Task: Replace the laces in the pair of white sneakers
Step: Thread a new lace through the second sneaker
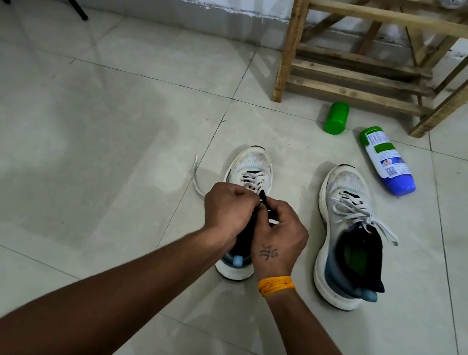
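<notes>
While you crouch over the pair on the tiled floor (86, 131), look first toward nine o'clock of the near shoe: a loose lace end (196, 177) trails out onto the tiles, free of any eyelet, which suggests you are pulling the old white lace out of this one. Your left hand (227, 208) is closed into a fist over the tongue of the left sneaker (253, 165), its fingers curled tight, probably round the lace, though the grip itself is hidden. Just at three o'clock of it, your right hand (280, 238) has its fingers pinched nearly shut on a dark strip (263, 199) at the shoe's throat; whether that is the tongue or a new lace, you cannot tell from here. Both hands sit touching above the shoe, likely so one steadies it while the other works.

Further toward three o'clock, the right sneaker (345, 236) stands apart, toe at twelve, still laced in white and tied. Beyond it, at one o'clock, a green cap (336, 117) and a bottle (386, 159) lie on their sides below the wooden rack (357, 60).
</notes>
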